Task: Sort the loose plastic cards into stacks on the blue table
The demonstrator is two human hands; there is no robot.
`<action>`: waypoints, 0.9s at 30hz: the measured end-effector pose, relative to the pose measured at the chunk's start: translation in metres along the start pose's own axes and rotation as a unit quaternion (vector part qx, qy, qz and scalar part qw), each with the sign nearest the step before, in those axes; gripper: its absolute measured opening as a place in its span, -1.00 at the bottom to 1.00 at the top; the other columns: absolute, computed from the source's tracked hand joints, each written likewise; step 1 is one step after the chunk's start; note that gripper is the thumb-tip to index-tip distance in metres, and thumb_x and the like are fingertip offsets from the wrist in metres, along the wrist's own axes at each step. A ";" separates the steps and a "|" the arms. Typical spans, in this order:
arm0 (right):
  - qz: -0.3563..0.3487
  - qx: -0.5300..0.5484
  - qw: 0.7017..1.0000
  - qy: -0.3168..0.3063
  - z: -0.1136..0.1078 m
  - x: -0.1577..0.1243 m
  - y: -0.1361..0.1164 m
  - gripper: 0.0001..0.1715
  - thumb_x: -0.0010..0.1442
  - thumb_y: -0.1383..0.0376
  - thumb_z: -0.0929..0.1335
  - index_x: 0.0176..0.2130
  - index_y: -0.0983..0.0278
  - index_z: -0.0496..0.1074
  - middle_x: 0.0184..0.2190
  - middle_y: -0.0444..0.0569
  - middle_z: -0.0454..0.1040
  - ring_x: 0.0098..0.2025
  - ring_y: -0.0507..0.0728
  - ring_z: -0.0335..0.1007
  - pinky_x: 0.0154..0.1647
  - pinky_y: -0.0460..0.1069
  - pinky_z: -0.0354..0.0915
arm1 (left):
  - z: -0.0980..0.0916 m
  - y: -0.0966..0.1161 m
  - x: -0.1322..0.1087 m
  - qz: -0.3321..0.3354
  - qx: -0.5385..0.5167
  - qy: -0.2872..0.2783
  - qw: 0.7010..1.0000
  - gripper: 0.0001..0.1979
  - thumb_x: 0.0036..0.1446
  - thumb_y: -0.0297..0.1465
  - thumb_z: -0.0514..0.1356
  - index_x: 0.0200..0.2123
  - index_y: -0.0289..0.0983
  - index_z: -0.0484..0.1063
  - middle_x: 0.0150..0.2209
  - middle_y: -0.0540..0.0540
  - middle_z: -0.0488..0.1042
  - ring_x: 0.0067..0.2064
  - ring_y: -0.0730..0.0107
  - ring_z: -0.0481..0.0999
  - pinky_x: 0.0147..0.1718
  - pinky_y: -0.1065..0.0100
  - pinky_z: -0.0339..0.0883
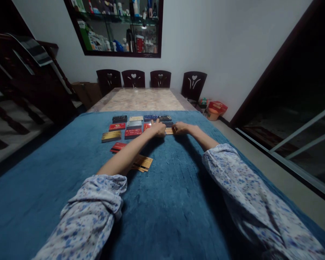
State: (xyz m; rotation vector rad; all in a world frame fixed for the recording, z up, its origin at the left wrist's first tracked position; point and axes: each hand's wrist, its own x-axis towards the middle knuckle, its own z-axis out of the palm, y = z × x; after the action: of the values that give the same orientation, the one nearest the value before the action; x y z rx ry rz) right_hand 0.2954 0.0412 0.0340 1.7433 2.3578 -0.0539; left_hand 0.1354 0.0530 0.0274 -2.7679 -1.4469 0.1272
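Stacks of cards lie in rows on the blue cloth. At the right end of the front row is a stack of orange cards (169, 131), gripped from both sides. My left hand (159, 129) is at its left edge, thumb and bent fingers closed on it, while one or two fingers stick out over the neighbouring stacks. My right hand (180, 128) pinches its right edge with curled fingers. Beside my left hand, a red stack (147, 126) is partly covered. Nearer to me, loose orange cards (144, 163) and a red card (117, 146) lie partly behind my left forearm.
Other stacks include a gold one (111, 136), a red one (133, 133) and a black one (119, 118). The blue cloth (162, 202) covers the near part of the stone-topped table (143, 99). Several dark chairs (133, 78) stand at the far end.
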 end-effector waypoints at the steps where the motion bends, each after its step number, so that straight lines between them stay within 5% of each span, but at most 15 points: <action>1: 0.004 -0.001 1.000 -0.005 -0.001 0.000 -0.002 -0.60 0.23 0.37 0.33 0.02 0.37 0.59 0.00 0.21 0.62 -0.02 0.26 0.57 -0.14 -0.04 0.39 | 0.000 0.000 0.000 0.000 0.006 0.000 1.000 -0.59 -0.03 -0.45 0.20 -0.06 -0.36 0.55 0.11 -0.42 0.49 0.30 -0.28 0.19 0.19 -0.36 0.07; 16: -0.019 0.017 0.999 0.044 0.014 0.002 0.014 -0.60 0.23 0.34 0.32 0.02 0.32 0.57 -0.08 0.10 0.65 -0.10 0.19 0.56 -0.15 -0.09 0.34 | -0.008 0.004 -0.021 0.038 0.033 0.047 0.998 -0.62 0.03 -0.43 0.21 -0.04 -0.29 0.55 0.11 -0.34 0.47 0.30 -0.22 0.18 0.21 -0.25 0.05; 27: 0.000 0.033 0.989 0.143 0.027 -0.017 0.020 -0.51 0.31 0.19 0.31 0.16 0.33 0.44 0.00 0.19 0.55 0.01 0.25 0.46 -0.06 0.00 0.34 | -0.016 -0.016 -0.075 0.064 0.007 0.141 0.988 -0.60 0.11 -0.47 0.17 0.05 -0.27 0.49 0.12 -0.33 0.43 0.29 -0.19 0.16 0.18 -0.18 0.00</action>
State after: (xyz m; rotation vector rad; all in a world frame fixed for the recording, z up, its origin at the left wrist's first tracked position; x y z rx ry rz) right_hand 0.3230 0.0276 0.0129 1.8938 2.5802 0.1303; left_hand 0.0814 0.0008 0.0488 -2.7282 -1.1972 -0.2425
